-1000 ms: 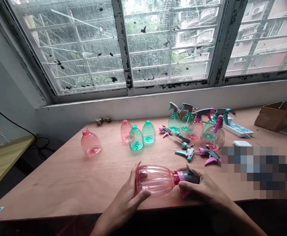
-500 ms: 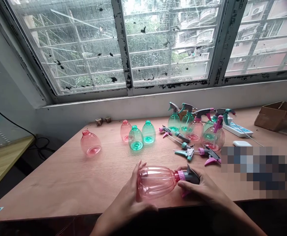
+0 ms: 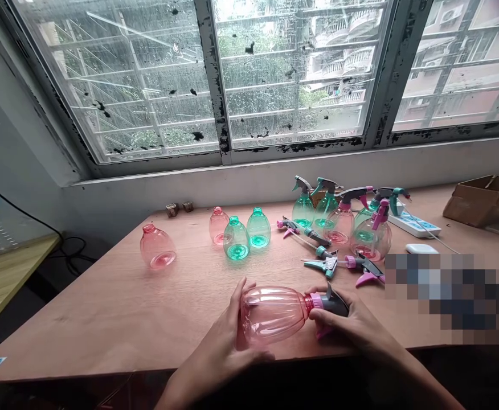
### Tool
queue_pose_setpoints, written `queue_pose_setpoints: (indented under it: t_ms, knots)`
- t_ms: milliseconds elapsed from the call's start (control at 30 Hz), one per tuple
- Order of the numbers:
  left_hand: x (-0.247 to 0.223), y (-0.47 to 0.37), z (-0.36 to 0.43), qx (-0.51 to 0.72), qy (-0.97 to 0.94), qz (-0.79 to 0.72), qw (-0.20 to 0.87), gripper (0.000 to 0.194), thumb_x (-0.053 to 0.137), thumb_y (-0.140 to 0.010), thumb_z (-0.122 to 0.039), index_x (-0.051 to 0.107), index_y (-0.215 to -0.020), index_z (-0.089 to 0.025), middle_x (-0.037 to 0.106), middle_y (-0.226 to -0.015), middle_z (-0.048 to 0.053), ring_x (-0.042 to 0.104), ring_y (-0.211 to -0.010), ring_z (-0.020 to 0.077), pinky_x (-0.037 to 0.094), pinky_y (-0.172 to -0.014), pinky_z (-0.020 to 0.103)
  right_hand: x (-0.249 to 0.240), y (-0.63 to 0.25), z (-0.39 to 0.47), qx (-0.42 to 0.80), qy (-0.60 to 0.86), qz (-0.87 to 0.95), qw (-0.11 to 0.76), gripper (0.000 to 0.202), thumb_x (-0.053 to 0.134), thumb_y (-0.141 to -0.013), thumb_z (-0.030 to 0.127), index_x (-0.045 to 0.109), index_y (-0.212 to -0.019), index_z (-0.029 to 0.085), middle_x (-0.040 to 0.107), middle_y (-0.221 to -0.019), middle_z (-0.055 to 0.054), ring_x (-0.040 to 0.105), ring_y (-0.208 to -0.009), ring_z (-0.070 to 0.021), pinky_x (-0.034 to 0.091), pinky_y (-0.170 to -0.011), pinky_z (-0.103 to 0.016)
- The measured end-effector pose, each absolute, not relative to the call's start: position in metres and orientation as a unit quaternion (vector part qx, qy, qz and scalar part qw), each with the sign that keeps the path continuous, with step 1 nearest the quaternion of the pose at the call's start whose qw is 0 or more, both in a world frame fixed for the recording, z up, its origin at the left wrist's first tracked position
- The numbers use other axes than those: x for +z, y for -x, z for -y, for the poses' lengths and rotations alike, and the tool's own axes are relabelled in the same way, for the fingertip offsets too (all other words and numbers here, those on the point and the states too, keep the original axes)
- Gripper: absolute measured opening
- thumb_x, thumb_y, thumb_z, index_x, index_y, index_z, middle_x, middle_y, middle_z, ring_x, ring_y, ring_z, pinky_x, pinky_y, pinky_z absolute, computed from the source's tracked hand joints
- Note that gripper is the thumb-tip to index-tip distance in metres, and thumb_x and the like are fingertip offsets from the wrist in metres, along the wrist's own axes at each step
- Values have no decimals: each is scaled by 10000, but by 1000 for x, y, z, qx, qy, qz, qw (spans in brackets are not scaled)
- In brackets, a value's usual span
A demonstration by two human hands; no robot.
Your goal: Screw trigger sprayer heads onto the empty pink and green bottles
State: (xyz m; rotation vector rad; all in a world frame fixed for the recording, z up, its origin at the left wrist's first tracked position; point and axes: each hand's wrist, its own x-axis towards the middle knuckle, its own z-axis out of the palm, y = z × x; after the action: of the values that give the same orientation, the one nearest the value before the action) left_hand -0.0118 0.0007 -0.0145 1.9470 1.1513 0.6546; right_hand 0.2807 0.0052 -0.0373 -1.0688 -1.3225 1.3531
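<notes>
A clear pink spray bottle (image 3: pixel 273 314) lies sideways in both hands near the table's front edge, its base to the left. My left hand (image 3: pixel 220 339) is wrapped round the base end, thumb below and fingers behind. At the neck, my right hand (image 3: pixel 356 324) grips the grey and pink trigger sprayer (image 3: pixel 334 303), thumb and fingers at the pink collar. The sprayer sits on the bottle's mouth; part of its trigger is hidden by the hand. Just beyond, loose trigger sprayers (image 3: pixel 327 264) in green, grey and pink lie on the table.
Headless bottles, pink (image 3: pixel 158 247) and green (image 3: pixel 236 239), stand at the left and middle of the wooden table (image 3: pixel 104 319). Several bottles with sprayers (image 3: pixel 303 208) stand at the back right. Beyond them are a power strip (image 3: pixel 416 223), a white object (image 3: pixel 421 249) and a cardboard box (image 3: pixel 484 199).
The hands and the pink spray bottle have barely moved, with a very slight shift to the right. Both hands keep their hold; the things on the table stay in place.
</notes>
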Motion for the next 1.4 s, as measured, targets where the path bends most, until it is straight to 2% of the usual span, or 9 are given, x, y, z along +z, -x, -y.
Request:
queue_pose_setpoints:
  t_ms: [67, 133, 267, 333, 567, 933, 1067, 1267, 1400]
  knots:
    - [-16, 12, -1, 254, -766, -449, 383, 1361, 917, -726, -458, -52, -1666, -283, 214, -1743, 173, 251, -1603, 351, 198, -1316, 515, -39, -281, -5, 556, 434, 542, 456, 502, 869, -801, 473, 682, -1136, 149, 735, -709, -6, 686, -639, -174, 571, -660, -281]
    - [-16, 13, -2, 258, -765, -444, 389, 1385, 926, -702, -495, -41, -1667, -271, 208, -1744, 179, 248, -1602, 363, 191, -1316, 520, -40, -281, -5, 556, 432, 552, 446, 492, 868, -801, 475, 689, -1125, 150, 736, -716, -9, 689, -639, -175, 573, -670, -288]
    - [-12, 14, 0, 264, -755, -441, 408, 1009, 664, -948, -533, 11, -1671, -273, 215, -1753, 133, 249, -1606, 320, 171, -1319, 510, -39, -282, -5, 548, 427, 568, 440, 455, 855, -822, 463, 698, -1118, 156, 743, -782, -16, 700, -674, -173, 574, -687, -287]
    - [-9, 14, 2, 258, -750, -451, 409, 939, 617, -979, -515, 25, -1670, -285, 213, -1756, 112, 244, -1608, 311, 174, -1318, 509, -38, -281, -4, 549, 430, 565, 442, 461, 850, -828, 461, 691, -1133, 155, 747, -790, -19, 705, -680, -177, 578, -687, -292]
    - [-11, 12, 1, 245, -758, -468, 383, 1117, 783, -875, -389, -1, -1664, -293, 204, -1757, 121, 253, -1607, 305, 212, -1319, 492, -34, -279, -3, 555, 429, 544, 460, 489, 854, -817, 468, 679, -1134, 140, 749, -752, -24, 716, -672, -197, 602, -669, -318]
    - [-12, 14, 0, 243, -765, -466, 373, 1126, 795, -854, -353, 26, -1672, -279, 207, -1756, 133, 254, -1603, 347, 221, -1315, 527, -34, -282, -3, 552, 424, 568, 440, 479, 826, -851, 481, 665, -1149, 143, 753, -771, -31, 721, -693, -200, 605, -692, -333]
    - [-11, 14, 1, 244, -761, -470, 374, 1093, 774, -873, -385, 36, -1673, -287, 222, -1751, 137, 264, -1597, 366, 227, -1309, 540, -35, -281, -3, 546, 429, 568, 441, 494, 824, -844, 498, 671, -1148, 139, 755, -756, -33, 720, -681, -207, 597, -685, -341]
    - [-12, 15, 1, 234, -770, -466, 367, 1066, 743, -905, -464, 18, -1667, -287, 204, -1757, 122, 249, -1608, 320, 217, -1319, 498, -35, -280, -3, 543, 427, 569, 446, 485, 827, -840, 497, 683, -1129, 134, 754, -735, -34, 712, -669, -201, 578, -684, -331]
    - [-12, 15, 2, 236, -770, -466, 367, 1055, 740, -908, -477, 24, -1665, -310, 220, -1755, 110, 260, -1604, 325, 230, -1314, 504, -33, -280, -2, 545, 430, 564, 447, 477, 835, -827, 500, 697, -1112, 143, 750, -734, -28, 713, -665, -206, 584, -683, -339]
